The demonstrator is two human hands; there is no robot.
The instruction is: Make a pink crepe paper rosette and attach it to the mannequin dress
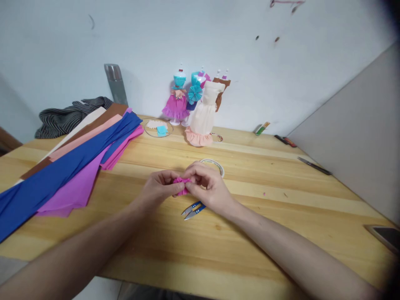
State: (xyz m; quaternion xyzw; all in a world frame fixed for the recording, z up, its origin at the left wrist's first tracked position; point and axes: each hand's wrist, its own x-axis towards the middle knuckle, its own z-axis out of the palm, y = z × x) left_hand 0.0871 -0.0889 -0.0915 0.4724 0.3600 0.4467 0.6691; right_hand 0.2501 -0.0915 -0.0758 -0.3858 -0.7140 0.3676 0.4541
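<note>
Both hands meet over the middle of the table around a small gathered piece of pink crepe paper [181,186]. My left hand [158,186] pinches its left side between thumb and fingers. From the other side, my right hand [208,185] pinches the same piece, thumb and fingertips close to the left thumb. Much of the paper is hidden by the fingers. Just below the right hand lie blue-handled thread snips [193,209], blades pointing left, their handle end covered by the hand. A roll of white tape [215,166] lies flat behind the right hand, partly covered.
Folded crepe paper strips, with a blue one [67,171] on top, cover the table's left side. Small dress forms in paper dresses, one cream [204,110], stand by the wall. A grey flask [116,85] and striped cloth [70,118] are back left; a cutter knife [314,166] lies right.
</note>
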